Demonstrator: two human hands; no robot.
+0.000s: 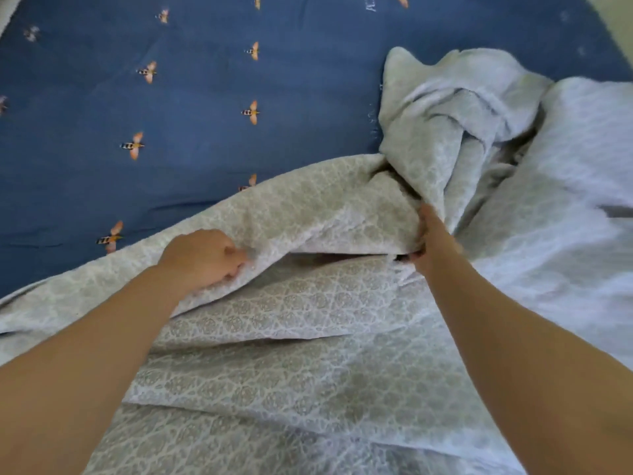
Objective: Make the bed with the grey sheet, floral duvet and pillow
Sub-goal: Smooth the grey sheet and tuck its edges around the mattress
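A grey sheet (308, 354) with a pale lace-like pattern lies crumpled across the near and right part of the bed. A raised fold of it runs from lower left to a bunched heap (455, 125) at the upper right. My left hand (202, 258) grips the edge of this fold, fingers curled into the cloth. My right hand (433, 234) pinches the same fold further right, its fingertips hidden under the fabric. No floral duvet or pillow is in sight.
The bed's blue cover (205, 114), printed with small orange bees, lies flat over the far and left part of the bed. A pale strip (616, 25) shows past the far right corner of the bed.
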